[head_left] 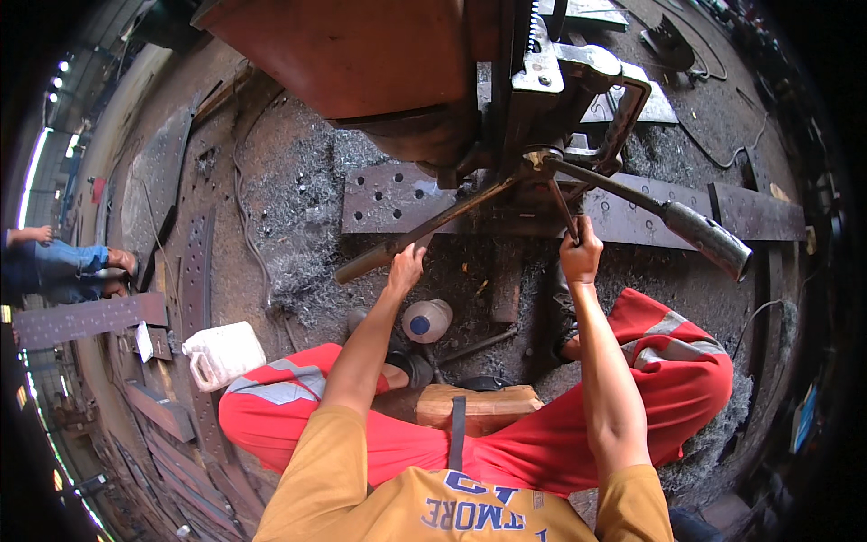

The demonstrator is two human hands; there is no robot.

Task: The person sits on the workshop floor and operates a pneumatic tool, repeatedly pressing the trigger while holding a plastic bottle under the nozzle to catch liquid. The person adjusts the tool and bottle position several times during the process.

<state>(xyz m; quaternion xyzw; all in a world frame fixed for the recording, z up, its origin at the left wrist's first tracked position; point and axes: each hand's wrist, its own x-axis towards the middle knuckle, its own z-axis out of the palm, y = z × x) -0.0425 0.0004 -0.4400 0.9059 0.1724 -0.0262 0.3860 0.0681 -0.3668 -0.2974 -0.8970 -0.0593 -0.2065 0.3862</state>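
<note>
In front of me stands a drilling machine with a large orange-red housing (361, 54). Three lever arms spread from its hub (540, 161). The fingers of my left hand (406, 269) are closed on the left lever (433, 224), near its thick sleeved end. My right hand (581, 250) grips the shorter middle lever (562, 206), which points toward me. Untouched, the right lever (623, 191) ends in a wide hollow pipe (713, 242). Under the machine lies a long steel plate (384, 210) with rows of round holes; the drill's tip is hidden behind the levers and body.
Metal shavings (312, 199) cover much of the ground. A white jug (230, 354) stands by my left knee, and a blue-capped bottle (427, 322) between my feet. Beneath me is a wooden block (479, 406). Another person's legs (81, 259) show at far left, near a drilled plate (90, 321).
</note>
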